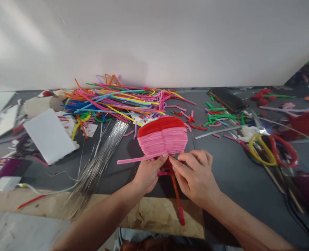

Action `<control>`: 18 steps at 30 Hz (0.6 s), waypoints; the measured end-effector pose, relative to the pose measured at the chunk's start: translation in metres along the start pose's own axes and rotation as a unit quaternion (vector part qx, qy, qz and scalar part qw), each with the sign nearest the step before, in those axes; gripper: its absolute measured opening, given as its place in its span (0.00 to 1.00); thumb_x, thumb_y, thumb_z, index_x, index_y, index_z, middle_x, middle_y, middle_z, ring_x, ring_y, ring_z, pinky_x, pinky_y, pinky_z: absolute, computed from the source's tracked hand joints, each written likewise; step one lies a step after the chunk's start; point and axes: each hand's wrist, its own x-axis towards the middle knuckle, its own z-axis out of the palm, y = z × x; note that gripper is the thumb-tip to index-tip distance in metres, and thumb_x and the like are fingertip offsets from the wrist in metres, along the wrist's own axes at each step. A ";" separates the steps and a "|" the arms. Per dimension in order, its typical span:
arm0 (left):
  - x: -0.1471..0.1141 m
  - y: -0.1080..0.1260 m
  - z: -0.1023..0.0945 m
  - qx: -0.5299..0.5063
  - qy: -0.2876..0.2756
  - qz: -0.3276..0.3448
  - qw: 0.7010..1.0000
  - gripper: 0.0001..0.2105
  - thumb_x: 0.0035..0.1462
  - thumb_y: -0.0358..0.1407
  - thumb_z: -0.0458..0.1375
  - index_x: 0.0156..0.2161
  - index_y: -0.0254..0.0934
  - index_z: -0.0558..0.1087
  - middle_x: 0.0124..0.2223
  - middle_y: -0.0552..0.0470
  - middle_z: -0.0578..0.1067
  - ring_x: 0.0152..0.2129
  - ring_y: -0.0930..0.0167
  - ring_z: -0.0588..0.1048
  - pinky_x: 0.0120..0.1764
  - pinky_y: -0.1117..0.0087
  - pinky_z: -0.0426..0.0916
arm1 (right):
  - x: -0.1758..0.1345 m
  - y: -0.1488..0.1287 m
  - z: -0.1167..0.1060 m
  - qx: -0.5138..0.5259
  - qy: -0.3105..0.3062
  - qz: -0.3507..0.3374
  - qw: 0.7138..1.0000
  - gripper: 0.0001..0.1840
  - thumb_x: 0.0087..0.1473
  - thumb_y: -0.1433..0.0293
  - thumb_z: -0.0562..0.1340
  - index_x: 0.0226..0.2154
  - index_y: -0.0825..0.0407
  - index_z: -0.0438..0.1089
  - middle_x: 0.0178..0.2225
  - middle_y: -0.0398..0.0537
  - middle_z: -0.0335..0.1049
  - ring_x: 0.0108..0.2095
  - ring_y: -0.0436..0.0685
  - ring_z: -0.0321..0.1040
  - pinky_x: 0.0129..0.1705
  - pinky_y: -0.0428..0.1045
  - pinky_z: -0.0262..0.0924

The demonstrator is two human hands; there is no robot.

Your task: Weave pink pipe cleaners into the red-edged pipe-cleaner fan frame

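Observation:
Between my hands is a rounded pipe-cleaner piece (163,139), made of tightly packed rows, red across the top and pink below. A red and orange stem (175,195) hangs down from its lower middle. My left hand (150,172) grips the piece's lower edge, thumb pressed near the centre. One loose pink pipe cleaner end (130,160) sticks out to the left above that hand. My right hand (196,170) pinches at the base of the piece, where the stem begins. What exactly its fingertips hold is partly hidden.
Behind lies a heap of colourful pipe cleaners (112,99). A bundle of thin metal wires (99,164) and a white card (50,136) are at left. Scissors with yellow and red handles (263,150), a dark oblong object (227,99) and green offcuts (216,116) lie right.

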 end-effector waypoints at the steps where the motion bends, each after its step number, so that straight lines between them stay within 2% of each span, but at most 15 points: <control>1: 0.000 0.000 0.000 0.001 0.001 0.002 1.000 0.08 0.44 0.35 0.66 0.31 0.34 0.74 0.31 0.53 0.76 0.29 0.73 0.73 0.36 0.69 0.68 | 0.000 0.000 0.000 -0.001 0.000 -0.003 1.000 0.14 0.53 0.72 0.59 0.43 0.51 0.72 0.34 0.49 0.71 0.39 0.58 0.55 0.43 0.57 0.47; 12: 0.000 -0.001 0.000 0.049 0.010 0.034 0.998 0.09 0.44 0.35 0.66 0.30 0.34 0.73 0.27 0.55 0.74 0.24 0.76 0.70 0.31 0.73 0.65 | 0.002 0.001 -0.005 -0.033 0.013 -0.030 0.999 0.11 0.53 0.70 0.59 0.39 0.52 0.73 0.32 0.48 0.70 0.38 0.58 0.57 0.44 0.57 0.47; 18: 0.001 0.001 0.002 0.057 0.022 0.030 0.998 0.08 0.43 0.35 0.66 0.28 0.34 0.73 0.27 0.55 0.74 0.24 0.76 0.70 0.31 0.73 0.65 | 0.002 0.002 -0.002 -0.036 -0.006 -0.017 0.999 0.15 0.51 0.59 0.61 0.38 0.52 0.73 0.33 0.48 0.70 0.39 0.59 0.58 0.45 0.59 0.46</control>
